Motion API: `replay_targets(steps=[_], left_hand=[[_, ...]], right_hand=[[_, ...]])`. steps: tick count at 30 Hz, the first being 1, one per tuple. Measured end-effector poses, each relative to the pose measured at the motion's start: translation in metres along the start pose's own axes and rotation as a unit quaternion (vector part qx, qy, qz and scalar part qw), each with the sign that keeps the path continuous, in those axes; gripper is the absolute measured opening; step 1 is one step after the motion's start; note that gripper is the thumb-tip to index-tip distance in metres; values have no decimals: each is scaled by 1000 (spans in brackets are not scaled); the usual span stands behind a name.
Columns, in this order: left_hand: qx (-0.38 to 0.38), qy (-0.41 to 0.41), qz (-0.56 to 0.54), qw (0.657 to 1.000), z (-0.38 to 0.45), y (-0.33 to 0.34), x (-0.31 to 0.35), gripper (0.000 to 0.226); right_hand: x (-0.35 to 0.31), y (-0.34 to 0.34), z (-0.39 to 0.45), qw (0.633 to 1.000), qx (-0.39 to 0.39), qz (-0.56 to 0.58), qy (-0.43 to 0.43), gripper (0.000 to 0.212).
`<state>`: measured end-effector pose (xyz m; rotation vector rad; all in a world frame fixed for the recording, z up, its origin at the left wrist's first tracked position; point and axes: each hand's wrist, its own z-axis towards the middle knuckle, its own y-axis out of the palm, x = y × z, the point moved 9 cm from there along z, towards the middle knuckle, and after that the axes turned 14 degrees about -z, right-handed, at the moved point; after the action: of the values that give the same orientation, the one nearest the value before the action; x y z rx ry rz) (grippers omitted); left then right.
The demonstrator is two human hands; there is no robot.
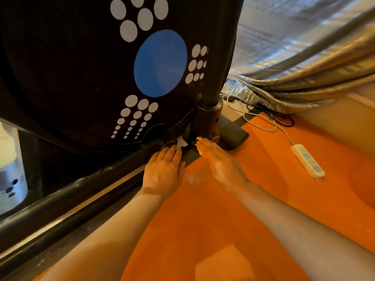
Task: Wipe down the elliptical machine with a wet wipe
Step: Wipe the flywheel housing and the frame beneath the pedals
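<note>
The black elliptical machine [85, 67] fills the upper left, its flywheel cover marked with a blue disc and white dots. A black frame tube [67, 191] runs along the floor to the upright post [209, 118]. My left hand [162, 173] lies flat with straight fingers on the tube near the joint. My right hand [221, 161] reaches to the foot of the post, fingers straight, pressing a pale wet wipe [197, 146] against the frame. Only a small edge of the wipe shows by my fingertips.
The floor is orange [223, 230]. A white power strip [308, 161] with its cable lies to the right. Dark cables trail behind the post. A silvery curtain [304, 57] hangs at the upper right. A metallic object [12, 179] stands at the far left.
</note>
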<state>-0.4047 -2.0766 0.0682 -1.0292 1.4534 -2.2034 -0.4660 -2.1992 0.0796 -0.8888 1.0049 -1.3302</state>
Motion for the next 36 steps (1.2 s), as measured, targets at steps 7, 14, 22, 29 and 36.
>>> replay_targets(steps=[7, 14, 22, 29, 36], left_hand=[[-10, -32, -17, 999, 1, 9, -9, 50], [-56, -36, -12, 998, 0, 19, -12, 57], [-59, -27, 6, 998, 1, 24, -17, 56], [-43, -22, 9, 999, 0, 23, -18, 68], [-80, -21, 36, 996, -4, 21, -16, 65]], right_hand=[[-18, -50, 13, 962, 112, -161, -189, 43], [-11, -36, 38, 882, 137, -339, -299, 43], [9, -2, 43, 814, 21, -525, -247, 68], [-2, -21, 54, 807, 83, -549, -201, 66], [4, 14, 39, 759, 7, -608, -232, 71]])
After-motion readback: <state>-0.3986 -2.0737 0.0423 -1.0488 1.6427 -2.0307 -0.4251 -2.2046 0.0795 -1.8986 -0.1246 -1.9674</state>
